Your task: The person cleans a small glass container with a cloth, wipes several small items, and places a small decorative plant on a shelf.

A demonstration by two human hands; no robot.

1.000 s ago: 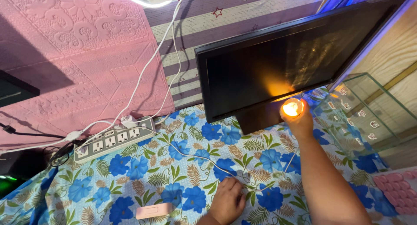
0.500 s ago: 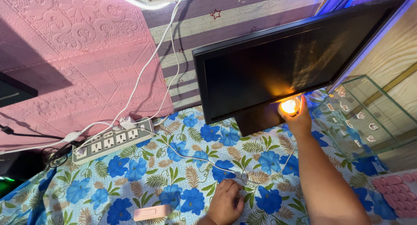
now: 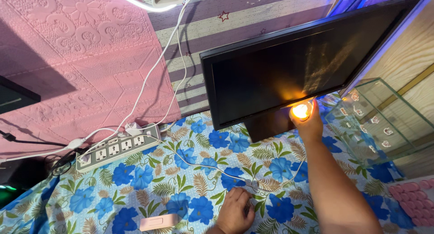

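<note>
My right hand (image 3: 310, 125) is raised to the lower edge of a black monitor (image 3: 289, 67) and is closed around a small glowing orange lamp (image 3: 300, 111), whose light reflects in the dark screen. A thin white cable (image 3: 212, 164) runs across the blue floral cloth (image 3: 149, 184) from the lamp toward my left hand (image 3: 235, 211). My left hand rests on the cloth near the bottom edge, its fingers curled down over that cable.
A grey power strip (image 3: 118, 147) with white plugs lies at the left, by the pink embossed wall panel (image 3: 81, 62). A small pink box (image 3: 158, 222) sits near the bottom edge. A glass tank (image 3: 379, 121) stands at the right, beside the monitor stand (image 3: 266, 125).
My right hand has lifted the glowing lamp slightly closer to the monitor's lower edge. My left hand has stayed on the cable.
</note>
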